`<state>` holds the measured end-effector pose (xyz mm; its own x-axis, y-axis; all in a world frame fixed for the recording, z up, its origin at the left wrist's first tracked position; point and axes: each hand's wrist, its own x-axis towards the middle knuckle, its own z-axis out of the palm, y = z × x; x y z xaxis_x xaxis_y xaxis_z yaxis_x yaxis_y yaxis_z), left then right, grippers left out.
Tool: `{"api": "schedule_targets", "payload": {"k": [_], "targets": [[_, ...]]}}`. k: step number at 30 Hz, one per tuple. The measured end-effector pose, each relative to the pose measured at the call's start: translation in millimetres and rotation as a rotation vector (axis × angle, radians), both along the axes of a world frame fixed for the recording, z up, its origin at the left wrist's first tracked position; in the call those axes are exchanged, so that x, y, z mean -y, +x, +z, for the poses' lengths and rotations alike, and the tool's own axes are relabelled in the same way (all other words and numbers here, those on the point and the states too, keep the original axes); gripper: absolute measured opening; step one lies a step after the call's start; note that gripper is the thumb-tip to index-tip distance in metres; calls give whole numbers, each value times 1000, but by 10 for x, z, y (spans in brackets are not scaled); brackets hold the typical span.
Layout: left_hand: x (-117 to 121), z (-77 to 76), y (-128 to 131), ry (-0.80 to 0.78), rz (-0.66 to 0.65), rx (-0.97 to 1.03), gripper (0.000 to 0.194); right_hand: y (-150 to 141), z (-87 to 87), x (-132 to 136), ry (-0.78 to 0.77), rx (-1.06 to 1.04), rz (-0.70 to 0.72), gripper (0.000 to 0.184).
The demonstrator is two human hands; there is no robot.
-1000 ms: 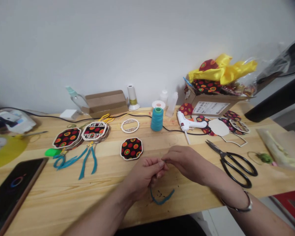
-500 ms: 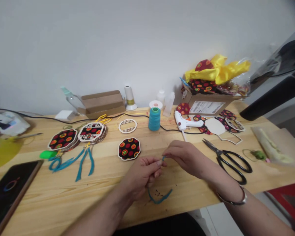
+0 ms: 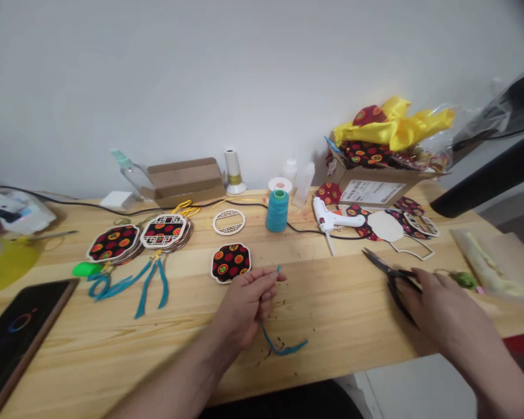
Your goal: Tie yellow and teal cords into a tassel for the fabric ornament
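Observation:
My left hand (image 3: 251,299) is closed in a pinch on a thin teal cord (image 3: 283,351). A short tip of the cord sticks up above the thumb, and the other end hangs below and lies on the table among dark specks. Over at the right, my right hand (image 3: 441,308) has its fingers curled on the black handles of the scissors (image 3: 386,267), which lie flat with blades pointing up and left. The hand hides part of the handles. Just behind my left hand lies a fabric-covered patterned plaque (image 3: 230,263) with a pale edge.
Stacked plaques (image 3: 165,231) with teal tassels lie left, near a phone (image 3: 24,331). A wooden ring (image 3: 229,222), a teal thread spool (image 3: 278,210) and a white glue gun (image 3: 338,220) stand or lie behind. A cardboard box (image 3: 371,186) holds fabric. A black cable crosses the back.
My right hand has let go of the cord and moved right to the scissors' handles. My left hand keeps its pinch, nearly in place. The scissors lie where they were.

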<state>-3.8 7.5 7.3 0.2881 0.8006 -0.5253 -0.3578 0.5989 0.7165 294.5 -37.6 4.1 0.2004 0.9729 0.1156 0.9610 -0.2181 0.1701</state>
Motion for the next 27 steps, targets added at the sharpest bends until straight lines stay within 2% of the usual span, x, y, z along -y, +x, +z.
{"api": "schedule_targets", "payload": {"k": [6,9,13,16,18,20,22,25,27], "targets": [[-13,-8,-5,5,18,8,21,147,-200,113,-39,16,41,42],[-24,-4,-8,9,23,8,21,195,-186,89,-88,-22,31,44],[-17,2,-11,20,37,27,21,197,-59,66,-127,-151,0,44],[-6,-13,-11,27,41,46,20,42,91,65,-104,-443,25,38],[-6,-30,-8,31,41,63,20,-142,195,63,-133,-812,87,32],[-11,-43,-7,32,39,72,19,-354,284,40,-281,-1131,189,36],[-19,-47,-8,41,43,74,19,-546,347,-19,-378,-1351,244,44],[-26,-32,-16,66,64,56,19,-719,399,-170,-494,-1543,374,57],[-30,-13,-22,80,84,38,20,-746,420,-276,-554,-1501,514,58]]}}
